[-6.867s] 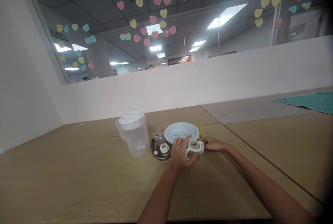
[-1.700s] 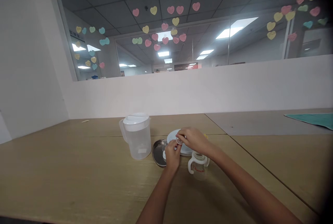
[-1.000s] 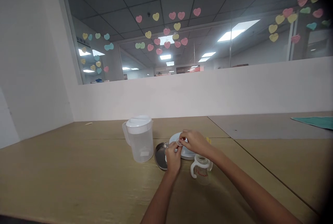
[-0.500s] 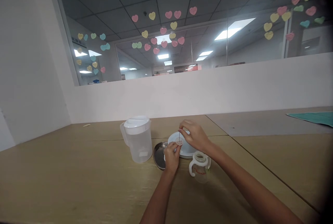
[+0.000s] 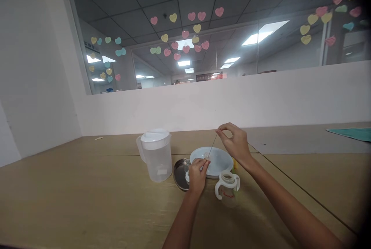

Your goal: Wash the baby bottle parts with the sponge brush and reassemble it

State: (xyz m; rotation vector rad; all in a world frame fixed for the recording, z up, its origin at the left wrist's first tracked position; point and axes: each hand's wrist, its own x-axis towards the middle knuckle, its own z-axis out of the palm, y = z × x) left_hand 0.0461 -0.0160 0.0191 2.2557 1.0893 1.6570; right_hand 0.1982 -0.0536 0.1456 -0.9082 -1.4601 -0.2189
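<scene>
My left hand [image 5: 197, 172] pinches a small translucent round piece [image 5: 206, 155] over the near left part of a pale blue plate [image 5: 222, 161]. Up and to the right, my right hand [image 5: 234, 141] has its fingertips closed on the top end of a thin dark stick [image 5: 213, 143]. The stick slants down to the left, its lower end at the translucent piece. In front of the plate stands an open clear bottle [image 5: 228, 193] with white handles. A steel bowl [image 5: 180, 175] is left of my left hand, with a white part [image 5: 187, 177] partly hidden behind the fingers.
A translucent pitcher [image 5: 158, 160] with a white lid stands left of the steel bowl. Something yellow [image 5: 235, 163] shows behind the bottle, beside the plate. A green cloth [image 5: 352, 133] lies at the far right. A wall with a window rises behind the table.
My right hand has moved up and to the right with the stick's top end, and the stick has gone from upright to slanted. More of the plate shows. The whole view has shifted slightly.
</scene>
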